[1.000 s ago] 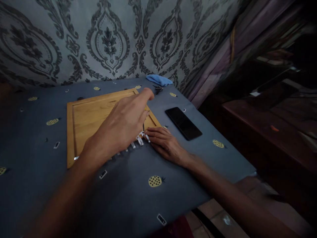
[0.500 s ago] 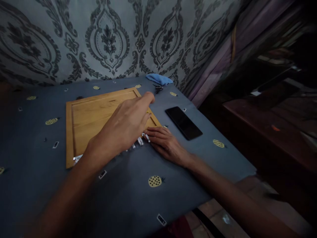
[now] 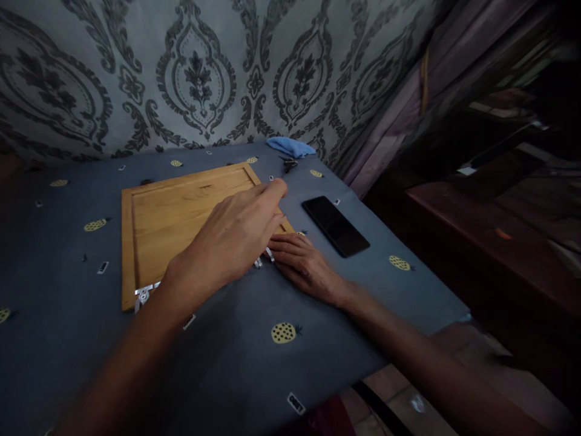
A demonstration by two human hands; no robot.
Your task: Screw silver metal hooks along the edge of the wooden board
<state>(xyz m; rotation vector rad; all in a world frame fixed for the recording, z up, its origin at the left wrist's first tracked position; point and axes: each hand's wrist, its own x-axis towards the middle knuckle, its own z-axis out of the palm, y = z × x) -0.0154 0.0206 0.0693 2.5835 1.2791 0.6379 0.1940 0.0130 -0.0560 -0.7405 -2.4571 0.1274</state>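
A wooden panel with a raised rim lies flat on the table. Metal fittings line its near edge: a bright metal piece shows at the near left corner and small metal tabs stick out near the right corner. My left hand is above the panel's right part with curled fingers. Whatever they close on is hidden behind the hand. My right hand rests flat at the near right corner, fingers stretched out and together, with the tips against the panel's edge beside the tabs.
A black phone lies right of the panel. Behind it are a small dark object, perhaps keys, and a folded blue cloth. The table has a pineapple-print cover and meets a patterned wall covering. Brown furniture stands at right.
My left hand has shifted slightly right, covering more of the metal tabs, and more of the left corner fitting shows. My right hand stays in place.
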